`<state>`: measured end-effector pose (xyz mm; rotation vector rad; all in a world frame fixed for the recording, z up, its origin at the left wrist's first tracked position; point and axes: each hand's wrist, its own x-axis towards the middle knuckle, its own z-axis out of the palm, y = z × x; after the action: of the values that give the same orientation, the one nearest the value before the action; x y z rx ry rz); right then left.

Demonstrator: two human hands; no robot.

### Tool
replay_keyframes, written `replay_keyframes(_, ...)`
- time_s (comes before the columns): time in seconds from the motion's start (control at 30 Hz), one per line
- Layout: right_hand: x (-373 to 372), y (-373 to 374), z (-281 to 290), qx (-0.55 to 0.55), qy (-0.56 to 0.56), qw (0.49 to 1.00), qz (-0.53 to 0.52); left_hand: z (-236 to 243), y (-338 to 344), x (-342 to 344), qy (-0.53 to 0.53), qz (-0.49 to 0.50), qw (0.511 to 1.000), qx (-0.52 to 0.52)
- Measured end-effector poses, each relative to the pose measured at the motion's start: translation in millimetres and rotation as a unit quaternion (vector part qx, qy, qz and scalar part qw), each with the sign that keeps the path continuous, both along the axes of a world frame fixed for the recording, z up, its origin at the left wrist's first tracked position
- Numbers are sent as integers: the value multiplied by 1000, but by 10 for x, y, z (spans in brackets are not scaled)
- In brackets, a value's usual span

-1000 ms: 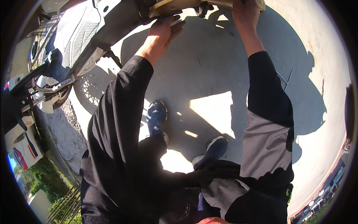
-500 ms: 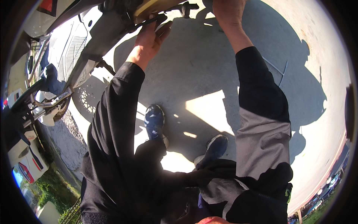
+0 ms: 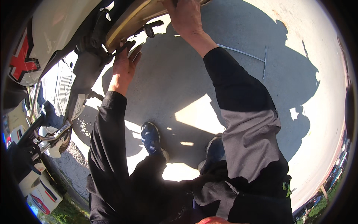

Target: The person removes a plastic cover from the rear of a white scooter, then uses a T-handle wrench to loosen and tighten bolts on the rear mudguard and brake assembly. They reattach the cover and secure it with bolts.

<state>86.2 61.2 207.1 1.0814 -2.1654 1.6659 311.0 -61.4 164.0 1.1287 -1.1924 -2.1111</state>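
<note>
My left hand (image 3: 125,69) reaches up under a white scooter (image 3: 56,22), its upper fingers touching a black bar (image 3: 129,45) and the others apart. Just above is a tan, curved part (image 3: 128,22) with a gold band, where my right hand (image 3: 186,18) grips the edge; its fingertips are partly hidden at the top of the view. A short black fitting (image 3: 151,29) sticks out between my hands. A thin silver T-shaped tool (image 3: 263,59) lies on the shaded concrete to the right of my right forearm.
The scooter's ridged footboard (image 3: 61,89) and a metal frame with black parts (image 3: 52,136) run down the left, above rough concrete and greenery (image 3: 63,212). The concrete floor (image 3: 309,160) lies around my shoes (image 3: 149,138), crossed by shadows.
Both my hands have shifted left across the view with the scooter parts. More of the white body with its red marking shows at upper left, and the T-shaped tool appears higher and further left.
</note>
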Motion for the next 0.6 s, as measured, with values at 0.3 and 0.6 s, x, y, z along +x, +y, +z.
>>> replay_keyframes(0.3,27,175,143,25,-24,999,25,-28,-111,94,-90,13,993,-81)
replay_keyframes(0.6,-112,243,244,43,-76,994,67,28,-8,280,-21,62,998,1)
